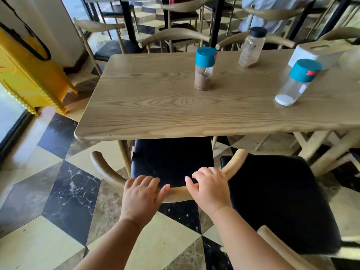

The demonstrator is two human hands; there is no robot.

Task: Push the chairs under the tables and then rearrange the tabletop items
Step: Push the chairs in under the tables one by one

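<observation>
A wooden chair with a black seat (171,158) stands at the near edge of the light wooden table (155,110), its seat partly under the tabletop. My left hand (142,193) and my right hand (209,189) both lie on its curved wooden backrest (175,193), fingers curled over the rail. On the table stand a teal-lidded jar of brown powder (203,75), a black-lidded jar (251,49), a teal-lidded jar of white powder (296,84) and a white box (311,53).
A second chair with a black seat (276,197) stands pulled out just to the right, touching the first chair's armrest. A yellow stand (29,75) leans by the wall at the left. More chairs, tables and a seated person (272,8) are behind.
</observation>
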